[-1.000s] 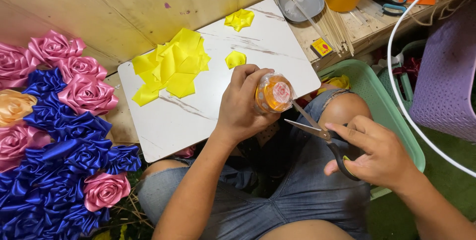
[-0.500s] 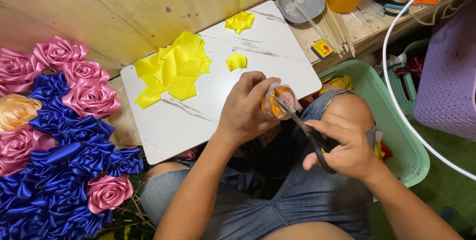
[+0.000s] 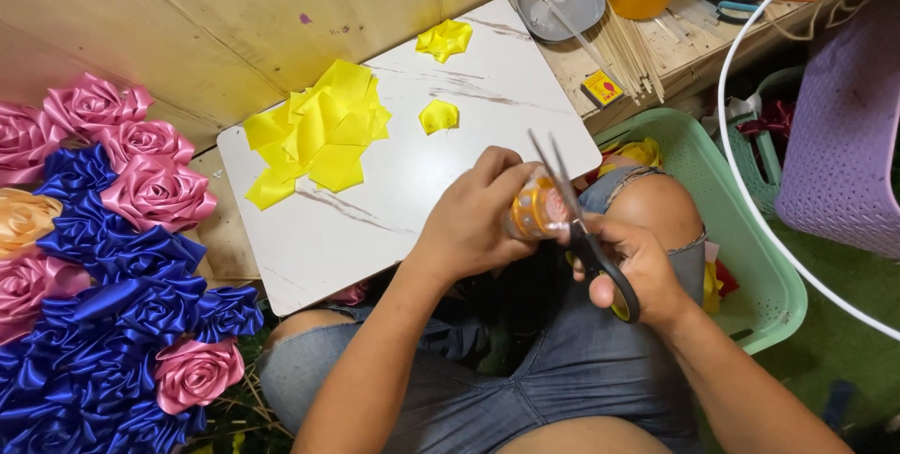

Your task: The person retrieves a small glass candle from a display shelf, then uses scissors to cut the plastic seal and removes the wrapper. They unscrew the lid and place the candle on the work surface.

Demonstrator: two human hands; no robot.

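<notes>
The left hand (image 3: 473, 224) is closed around a small orange roll (image 3: 536, 212), held over the lap. Touching its right side, the right hand (image 3: 637, 271) grips scissors (image 3: 577, 219), blades slightly apart, pointing up past the roll.

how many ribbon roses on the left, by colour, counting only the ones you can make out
Pink roses: 6
Peach rose: 1
Blue roses: too bunched together to count one by one
Total that can be told apart: 7

The left hand holds an orange roll and the right hand holds scissors, away from the roses.
</notes>
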